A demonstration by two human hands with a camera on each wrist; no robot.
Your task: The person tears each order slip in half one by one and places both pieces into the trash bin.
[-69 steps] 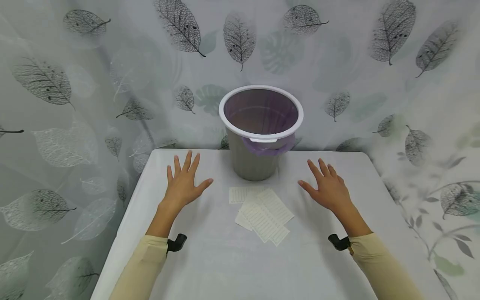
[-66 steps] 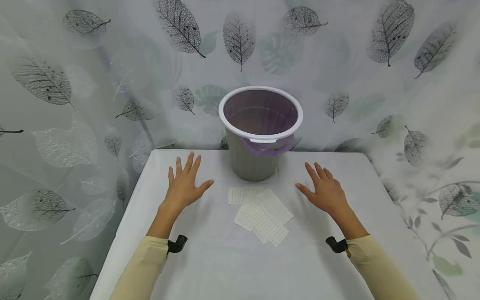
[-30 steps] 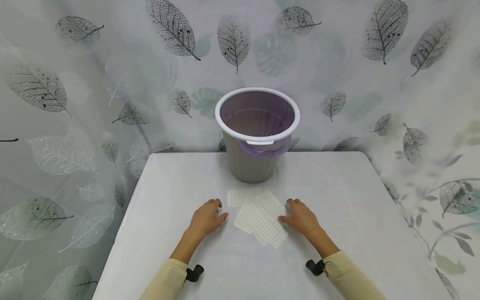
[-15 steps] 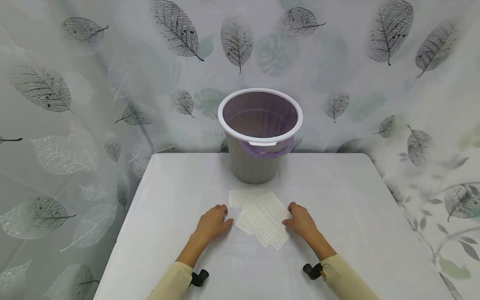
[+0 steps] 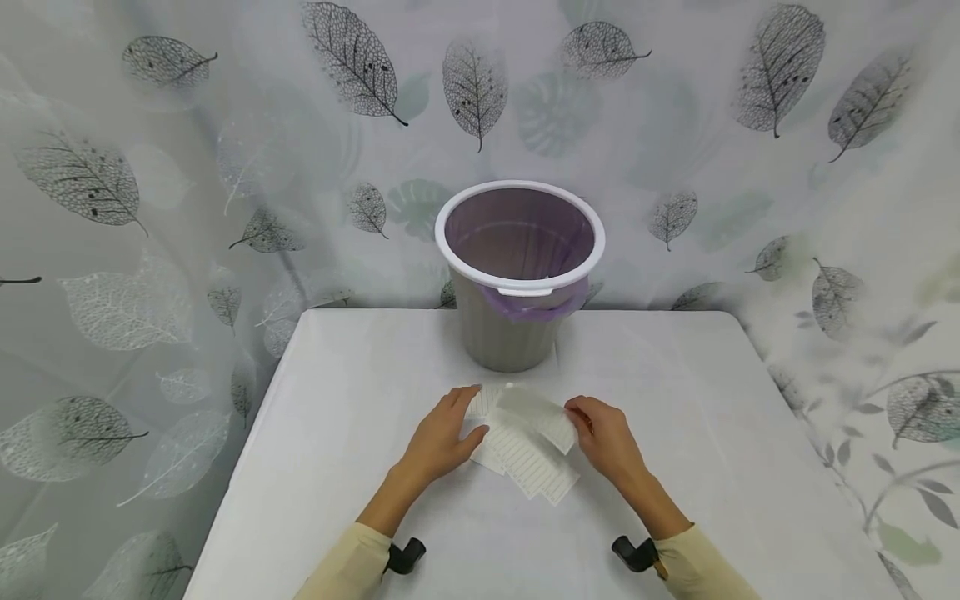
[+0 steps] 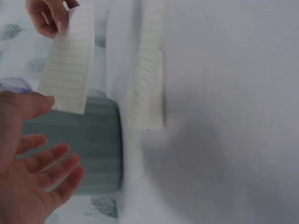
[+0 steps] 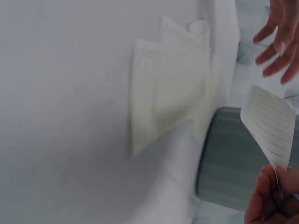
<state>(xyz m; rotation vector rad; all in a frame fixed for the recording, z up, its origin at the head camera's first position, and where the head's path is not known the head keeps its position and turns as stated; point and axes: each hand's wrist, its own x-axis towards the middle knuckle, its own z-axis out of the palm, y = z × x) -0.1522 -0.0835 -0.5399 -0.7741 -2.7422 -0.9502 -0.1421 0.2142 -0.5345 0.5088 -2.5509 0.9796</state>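
My right hand (image 5: 609, 437) pinches one end of a lined paper slip (image 5: 538, 414), raised above the other slips. In the right wrist view the raised slip (image 7: 270, 122) bends where thumb and fingers (image 7: 275, 200) grip it. My left hand (image 5: 446, 435) is at the slip's other end, thumb and fingers spread apart. In the left wrist view my left thumb (image 6: 39, 103) lies near that slip's lower corner, and the slip (image 6: 70, 60) hangs from the right hand. Several more lined slips (image 5: 528, 460) lie overlapping on the white table (image 5: 675, 400) beneath.
A grey bin (image 5: 510, 337) with a white rim and a purple liner (image 5: 536, 307) stands behind the slips, near the table's back edge. Leaf-patterned curtains (image 5: 262, 150) surround the table at the back and sides. A black camera mount (image 5: 407, 556) sits at the left wrist.
Both hands came inward from beside the bin to the slips. The right hand has taken hold of one slip and lifted it; the left hand has moved to its other end.
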